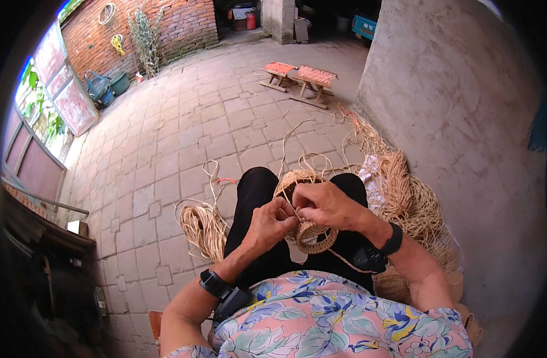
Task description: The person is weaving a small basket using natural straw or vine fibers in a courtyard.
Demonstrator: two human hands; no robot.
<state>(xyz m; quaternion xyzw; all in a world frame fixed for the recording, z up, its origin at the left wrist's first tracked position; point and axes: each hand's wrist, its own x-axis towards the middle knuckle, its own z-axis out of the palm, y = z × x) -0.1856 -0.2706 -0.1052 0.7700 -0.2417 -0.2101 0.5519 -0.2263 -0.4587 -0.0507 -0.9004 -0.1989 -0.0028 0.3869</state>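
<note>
Hands, left (267, 227) and right (324, 203), pinching cord (290, 206) at woven piece (318, 246) | blue panel (357, 25): pale marking (367, 26), unreadably small

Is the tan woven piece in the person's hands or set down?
In hand: fingers of the left hand and right hand close on the tan woven piece. Whether the lap also supports it, I cannot tell.

1. So the floor (166, 179) is all paving slabs, clock centred mid-view.
2. Loose coil of tan cord (202, 230) sits at 8 o'clock.
3. Big tangled heap of similar cord (398, 179) around 3.
4. Two low stools (316, 74), reddish woven tops, between 12 and 1.
5. Green tub (120, 83) way off at 10.
</note>
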